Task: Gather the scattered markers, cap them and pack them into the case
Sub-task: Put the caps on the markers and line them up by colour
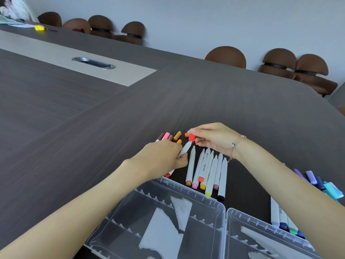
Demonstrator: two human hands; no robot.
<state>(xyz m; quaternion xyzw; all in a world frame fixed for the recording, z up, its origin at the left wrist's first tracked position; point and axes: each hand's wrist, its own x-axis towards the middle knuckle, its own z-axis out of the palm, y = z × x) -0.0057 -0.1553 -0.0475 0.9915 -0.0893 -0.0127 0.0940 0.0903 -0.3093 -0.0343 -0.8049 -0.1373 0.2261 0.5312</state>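
Note:
My left hand (164, 156) grips the white barrel of a red marker (183, 149) that lies slanted on the dark table. My right hand (211, 136) pinches the red cap (192, 137) at that marker's far tip. Several uncapped white markers (207, 169) lie side by side just right of it, tips pointing away. Loose caps, pink (165, 135) and orange (177, 135), lie beyond my left hand. The clear plastic case (220, 206) stands open at the bottom, both halves holding no markers.
More markers in blue, purple and teal (317, 182) lie at the right edge, and several capped ones (283, 219) sit beside the case's right half. Brown chairs (225, 57) line the far table edge. A metal cable hatch (93, 63) sits far left.

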